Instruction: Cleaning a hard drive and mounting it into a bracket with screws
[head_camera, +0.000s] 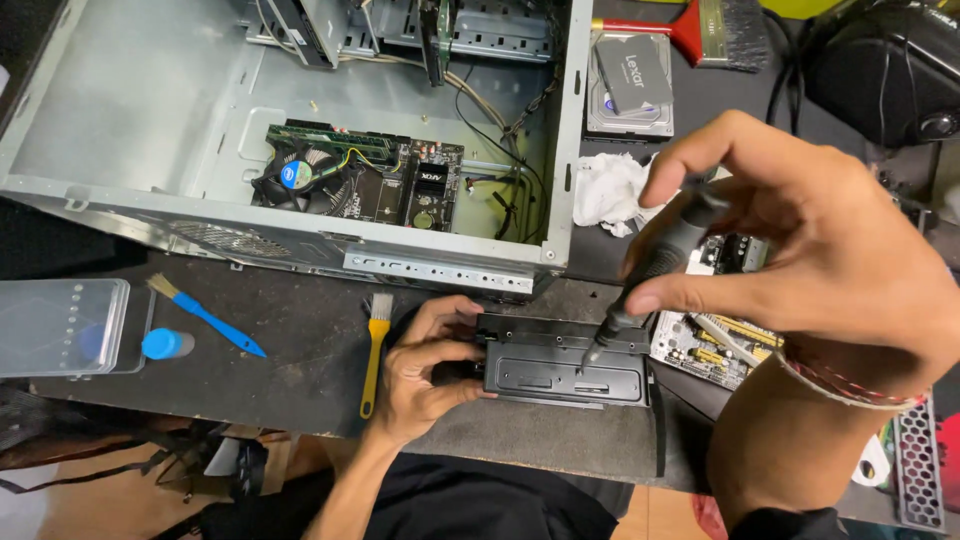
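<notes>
Screwdriver (655, 268) pinched upright — right hand (800, 240) arched.

Left hand (425, 365) curled flat in a grip, right hand (800, 240) raised, fingers pinched, wrist bent.

Open grey PC case (130, 120) with fan and board at back, yellow-handled brush (374, 352) and blue brush (205, 316) in front, clear plastic box (60, 325) left, white rag (608, 190) beside drives (630, 85).
</notes>
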